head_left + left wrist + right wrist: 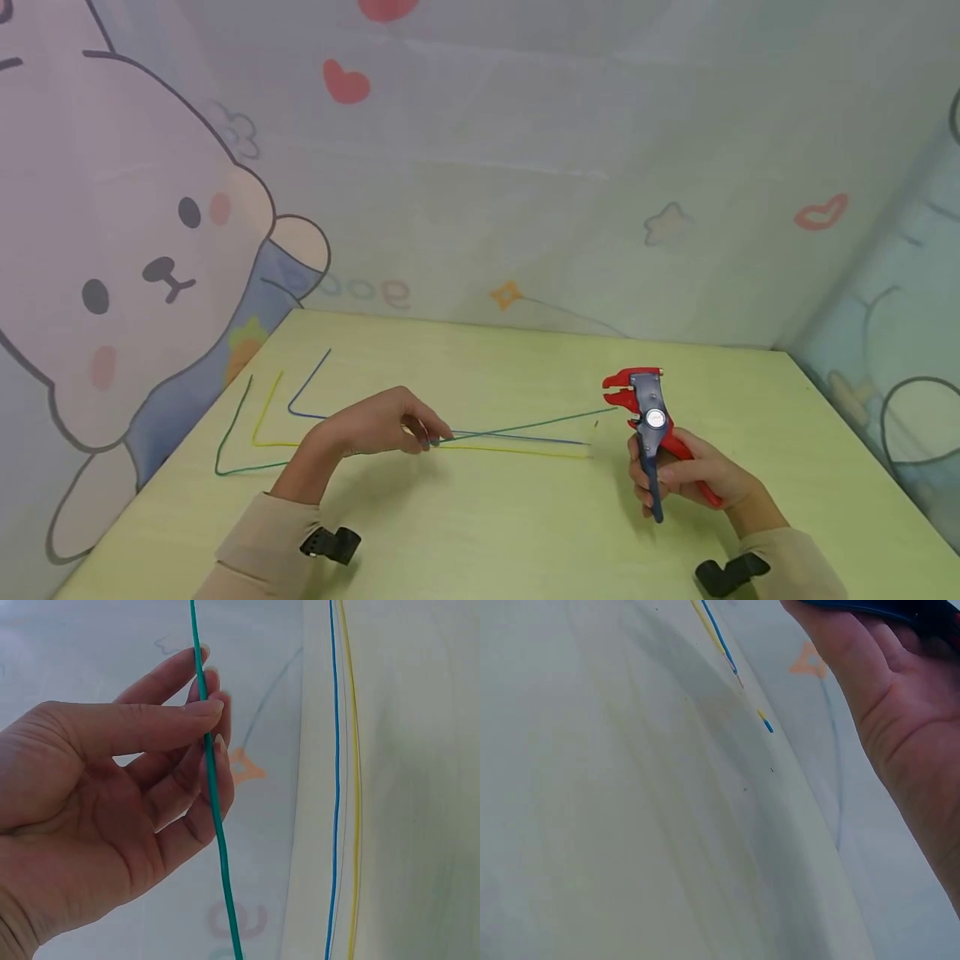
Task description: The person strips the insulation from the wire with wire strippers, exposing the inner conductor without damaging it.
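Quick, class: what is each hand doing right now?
Left hand: pinches the green wire.
Right hand: grips the wire stripper.

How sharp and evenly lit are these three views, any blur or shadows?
Head view: soft even light, faint shadows under both hands. Left wrist view: thin green wire sharp. Right wrist view: hazy, pale green tabletop washed out, a broad soft shadow across it.

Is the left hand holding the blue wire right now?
No, the left hand pinches the green wire, while the blue wire lies apart on the table.
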